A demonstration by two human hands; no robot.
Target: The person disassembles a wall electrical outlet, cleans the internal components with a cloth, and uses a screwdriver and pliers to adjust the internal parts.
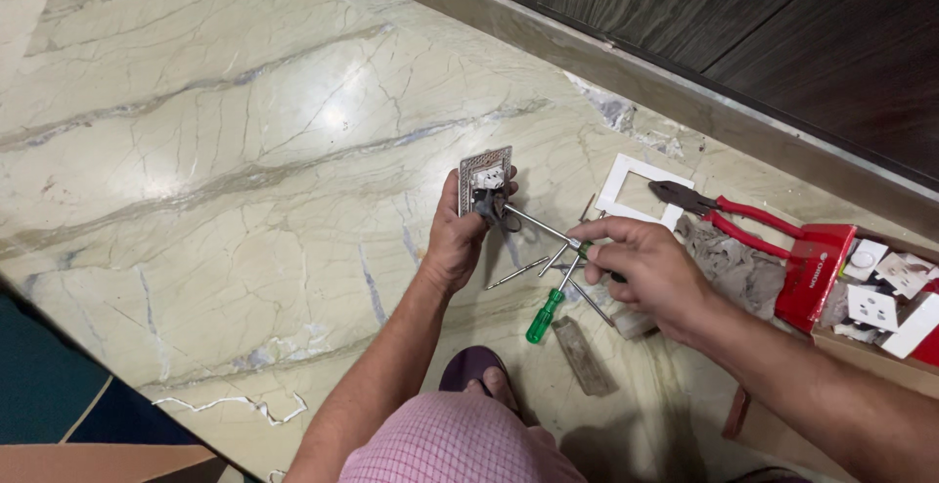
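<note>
Near the middle of the frame, our left hand [458, 239] is wrapped tight around a small switch plate [485, 178]. Our right hand [641, 266] pinches a screwdriver [548, 227] against it. We think the tip could slip and poke our fingers.

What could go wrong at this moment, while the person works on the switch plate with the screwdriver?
1. The left hand holds the switch plate in the air, unsupported. If the screwdriver in the right hand slips, its tip might jab the left fingers.
2. Loose screws and a green screwdriver lie on the marble floor near the person's foot; they may roll away or be stepped on.
</note>
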